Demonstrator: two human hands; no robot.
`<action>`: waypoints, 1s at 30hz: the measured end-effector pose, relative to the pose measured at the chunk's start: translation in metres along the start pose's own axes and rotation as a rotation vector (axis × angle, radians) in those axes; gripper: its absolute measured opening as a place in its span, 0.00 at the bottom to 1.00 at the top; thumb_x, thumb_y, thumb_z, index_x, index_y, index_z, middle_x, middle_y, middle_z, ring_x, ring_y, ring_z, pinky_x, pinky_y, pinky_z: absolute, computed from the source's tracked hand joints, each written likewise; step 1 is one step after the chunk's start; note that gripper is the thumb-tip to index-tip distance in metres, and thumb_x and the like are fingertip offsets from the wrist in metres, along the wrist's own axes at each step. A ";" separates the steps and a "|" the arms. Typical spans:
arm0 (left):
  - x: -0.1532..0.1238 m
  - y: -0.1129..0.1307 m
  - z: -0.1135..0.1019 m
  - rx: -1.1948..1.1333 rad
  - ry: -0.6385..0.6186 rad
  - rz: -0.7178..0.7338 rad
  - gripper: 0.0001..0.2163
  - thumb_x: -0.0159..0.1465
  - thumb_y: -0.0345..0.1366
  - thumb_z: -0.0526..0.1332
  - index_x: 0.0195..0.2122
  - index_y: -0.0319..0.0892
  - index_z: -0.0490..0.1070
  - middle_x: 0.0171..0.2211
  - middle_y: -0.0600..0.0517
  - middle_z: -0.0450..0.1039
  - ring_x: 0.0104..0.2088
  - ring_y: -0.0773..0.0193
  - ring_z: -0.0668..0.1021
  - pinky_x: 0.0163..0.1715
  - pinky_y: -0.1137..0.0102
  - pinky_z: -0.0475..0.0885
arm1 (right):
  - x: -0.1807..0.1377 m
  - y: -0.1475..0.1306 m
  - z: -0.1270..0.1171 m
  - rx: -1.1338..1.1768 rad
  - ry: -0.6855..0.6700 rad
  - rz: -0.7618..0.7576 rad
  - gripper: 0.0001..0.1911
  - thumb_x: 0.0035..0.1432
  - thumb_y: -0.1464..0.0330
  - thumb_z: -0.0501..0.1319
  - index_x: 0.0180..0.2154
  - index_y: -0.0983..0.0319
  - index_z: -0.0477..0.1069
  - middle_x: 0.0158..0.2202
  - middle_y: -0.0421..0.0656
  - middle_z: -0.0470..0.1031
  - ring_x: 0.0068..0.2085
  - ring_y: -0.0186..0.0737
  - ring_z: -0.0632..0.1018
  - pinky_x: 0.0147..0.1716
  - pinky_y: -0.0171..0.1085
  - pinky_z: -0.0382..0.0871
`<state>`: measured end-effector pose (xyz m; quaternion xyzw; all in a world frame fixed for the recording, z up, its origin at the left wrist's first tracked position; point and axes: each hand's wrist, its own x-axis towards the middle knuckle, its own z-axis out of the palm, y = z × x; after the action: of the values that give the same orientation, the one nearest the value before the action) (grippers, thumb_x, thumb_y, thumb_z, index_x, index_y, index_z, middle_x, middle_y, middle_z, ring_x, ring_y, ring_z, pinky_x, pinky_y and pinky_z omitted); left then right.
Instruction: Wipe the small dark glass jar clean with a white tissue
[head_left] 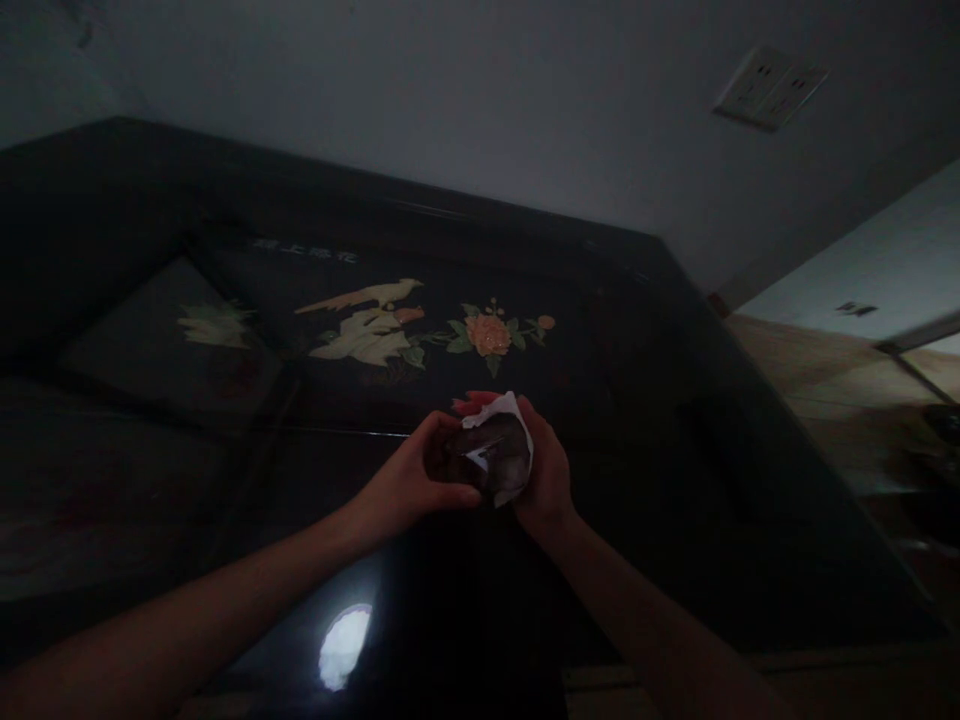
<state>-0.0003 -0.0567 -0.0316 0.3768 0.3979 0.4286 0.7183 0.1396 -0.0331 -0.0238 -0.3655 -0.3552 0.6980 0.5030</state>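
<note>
Behind the hands spreads a dark lacquered desk (645, 420), its surface inlaid with a pale bird (367, 325) and, just right of it, an orange flower (489, 333) with green leaves. A faint line of lettering (304, 250) runs farther back. To the left lies a second dark panel with a pale inlay (214, 325). A bright spot of reflected light (345, 645) sits on the gloss near the left forearm. A grey wall rises at the far side, with a wall plate (769, 88) at upper right, and wooden floor (810, 390) shows beyond the desk's right edge. Above the middle of the desk, the left hand (409, 480) curls its fingers around a dark rounded object (491, 455) from the left. The right hand (544, 470) cups it from the right, pressing a white cloth (499, 412) over its top and side. Nothing stands between the head camera and the hands. The light is very dim: what the object is cannot be told, its far side is covered by cloth and fingers, and the dark shapes at the far right edge are too blurred to name.
</note>
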 end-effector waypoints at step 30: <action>0.001 -0.001 0.000 -0.045 0.013 0.010 0.25 0.38 0.27 0.72 0.37 0.42 0.65 0.37 0.52 0.74 0.37 0.61 0.77 0.38 0.67 0.70 | -0.003 -0.002 0.002 -0.118 0.033 -0.111 0.20 0.63 0.59 0.50 0.38 0.61 0.77 0.39 0.45 0.80 0.41 0.44 0.78 0.44 0.42 0.69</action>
<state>0.0001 -0.0560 -0.0327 0.3598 0.3909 0.4437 0.7217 0.1393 -0.0359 -0.0210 -0.3854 -0.4072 0.6408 0.5244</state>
